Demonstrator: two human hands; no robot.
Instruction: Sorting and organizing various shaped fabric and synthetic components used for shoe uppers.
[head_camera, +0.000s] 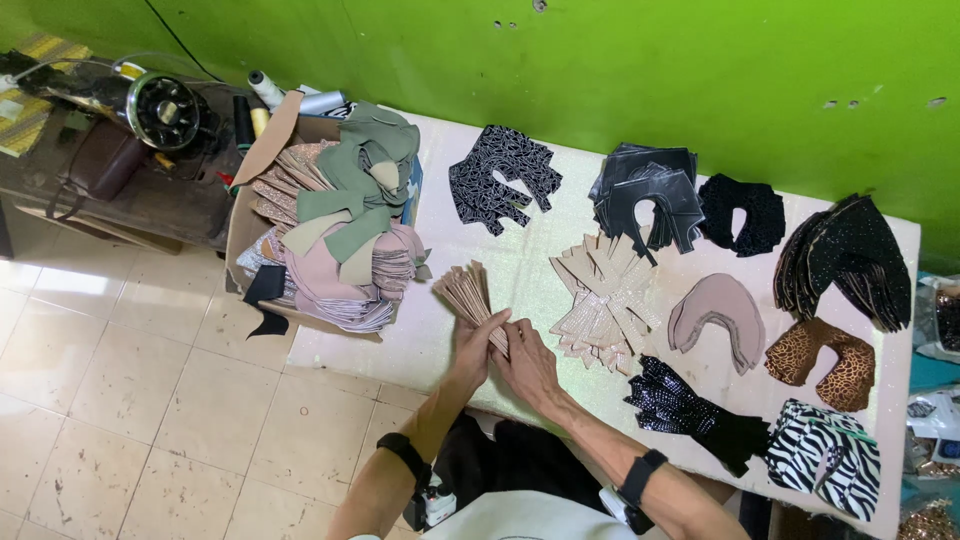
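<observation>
I look down on a long white desk (450, 330) set against a bright green wall (620, 70), with pale floor tiles (130, 400) to my left. At the desk's left end sits a cardboard box (245, 215) heaped with pink, beige and olive fabric cut-outs; beyond it stands a black sewing machine (165, 108) on a dark wooden stand. Spread across the desk are stacks of curved shoe-upper pieces: black patterned ones (497, 180), dark glossy ones (648, 195), black lacy ones (742, 212), black glittery ones (850, 262), a mauve stack (718, 318), a leopard-print piece (825, 362), a zebra-striped stack (825, 455), shiny black pieces (680, 405) and a fanned pile of beige glittery pieces (603, 300).

Both my hands meet near the front edge of the desk, close together. My left hand (477, 345) and right hand (525, 360) are pinching the near end of a small fan of tan striped pieces (468, 292) — fingers curled over it, not spread. The fan lies just ahead of my hands and slightly to the left, its long axis running from my fingers away toward the box. My left hand is the nearer to the fan's free end — the right hand presses in from the other side. Each wrist wears a black band.
</observation>
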